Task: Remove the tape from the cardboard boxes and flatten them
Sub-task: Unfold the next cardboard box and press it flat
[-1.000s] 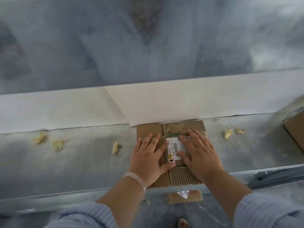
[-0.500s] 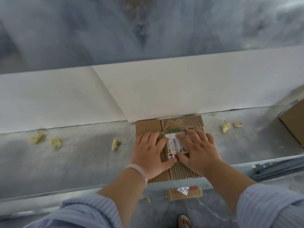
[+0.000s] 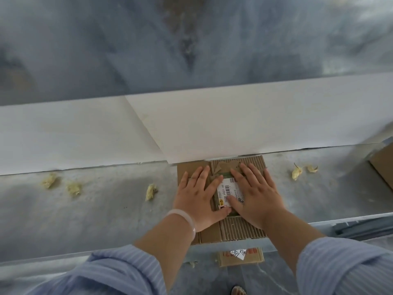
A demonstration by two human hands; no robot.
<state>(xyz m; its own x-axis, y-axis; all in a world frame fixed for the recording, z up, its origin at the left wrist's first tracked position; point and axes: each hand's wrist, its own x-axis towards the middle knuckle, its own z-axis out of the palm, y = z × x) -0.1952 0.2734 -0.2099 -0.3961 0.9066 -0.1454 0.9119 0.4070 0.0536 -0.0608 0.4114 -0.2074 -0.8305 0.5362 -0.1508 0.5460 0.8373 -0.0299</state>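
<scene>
A flattened brown cardboard box lies on the grey bench, its far end against the white board. Its top layer is torn, so ribbed corrugation shows, and a white barcode label sits in the middle. My left hand presses flat on the left half with fingers spread. Pressing flat on the right half is my right hand, its thumb on the label. Both palms cover much of the box.
Crumpled yellowish tape scraps lie on the bench: on the left and on the right. Another cardboard box sits at the right edge. A small cardboard piece lies on the floor below.
Both hands slid a little farther up the box, still pressing it flat; the view shifted slightly. The box has stayed in place.
</scene>
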